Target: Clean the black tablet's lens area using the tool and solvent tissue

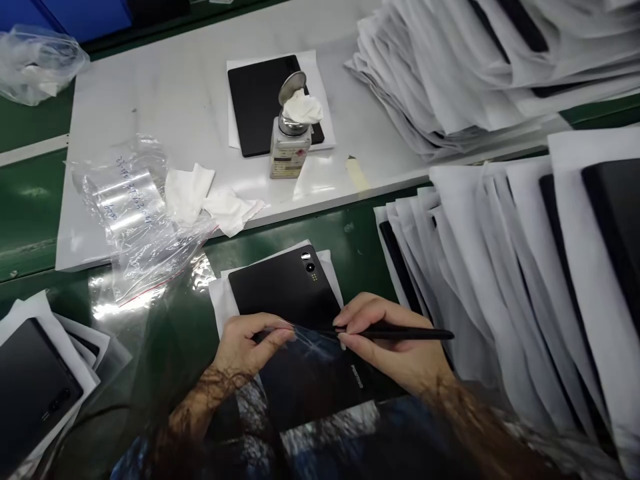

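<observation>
A black tablet back [280, 283], with a camera at its top right, lies before me on white wrapping sheet [220, 300]. Over its lower half, my left hand [250, 340] pinches an edge of thin clear film [315, 343] between thumb and fingertips. The film stretches across to my right hand [395, 340], whose fingers are closed round slim black tweezers [415, 333]. The tweezers lie nearly level, with their tip end towards the film. Dark hair strands hang over my forearms, and the tablet's lower part is in shadow.
On the raised grey board stand a metal-topped dispenser bottle [291, 150] and another black tablet [255, 107]. Clear plastic bags [135, 207] and white wipes [190, 193] lie left. Wrapped tablets stand in rows [480, 253] and piles [440, 73] at right; more [35, 393] lie lower left.
</observation>
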The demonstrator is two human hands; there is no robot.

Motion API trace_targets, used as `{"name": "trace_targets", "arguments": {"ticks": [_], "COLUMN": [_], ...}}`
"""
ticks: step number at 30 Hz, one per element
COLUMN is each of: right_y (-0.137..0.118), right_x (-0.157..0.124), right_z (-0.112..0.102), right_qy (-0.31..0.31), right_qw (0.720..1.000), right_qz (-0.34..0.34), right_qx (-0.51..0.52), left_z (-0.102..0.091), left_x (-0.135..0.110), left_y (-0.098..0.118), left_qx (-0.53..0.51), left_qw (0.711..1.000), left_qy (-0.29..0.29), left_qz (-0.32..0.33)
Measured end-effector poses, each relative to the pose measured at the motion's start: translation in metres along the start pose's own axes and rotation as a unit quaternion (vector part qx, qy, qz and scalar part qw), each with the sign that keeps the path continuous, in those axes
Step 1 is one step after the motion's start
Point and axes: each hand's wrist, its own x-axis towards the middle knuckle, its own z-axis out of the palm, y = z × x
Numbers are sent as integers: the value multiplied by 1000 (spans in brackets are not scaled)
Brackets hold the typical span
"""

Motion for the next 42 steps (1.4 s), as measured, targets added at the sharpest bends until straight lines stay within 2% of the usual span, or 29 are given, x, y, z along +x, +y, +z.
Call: {"name": "trace_targets", "arguments": {"ticks": [5, 14, 20, 21, 23, 25, 27, 31, 35, 42], "right_y": [-2, -6, -7, -4, 6, 22, 40, 68, 75, 75], "right_x": [5, 0, -8, -6, 3, 19, 36, 54, 52, 51], "right_z": [-1, -2, 4, 6, 12, 19, 25, 33, 36, 37], "right_qy": [-14, -16, -18, 2, 80, 168, 216, 240, 237, 221], "right_qw": [1000, 994, 991, 990, 984, 967, 952, 946, 946, 953], "right_qz": [-3, 59, 11, 13, 36, 74, 108, 131, 133, 109], "right_qx": [0, 95, 134, 140, 156, 176, 190, 176, 176, 176], "left_z": [-1, -1, 0, 0, 1, 1, 1, 2, 4, -5], "left_x": [1, 2, 2, 3, 4, 4, 5, 5, 4, 7], "left_y": [2, 2, 3, 4, 5, 7, 9, 8, 3, 10], "left_qx": [26, 42, 48, 48, 47, 49, 55, 86, 112, 182], "left_qw": [999, 998, 998, 998, 997, 997, 997, 994, 990, 980], "left_qy": [6, 9, 14, 16, 21, 24, 20, 32, 52, -7], "left_qz": [19, 37, 43, 45, 48, 51, 56, 65, 67, 76]}}
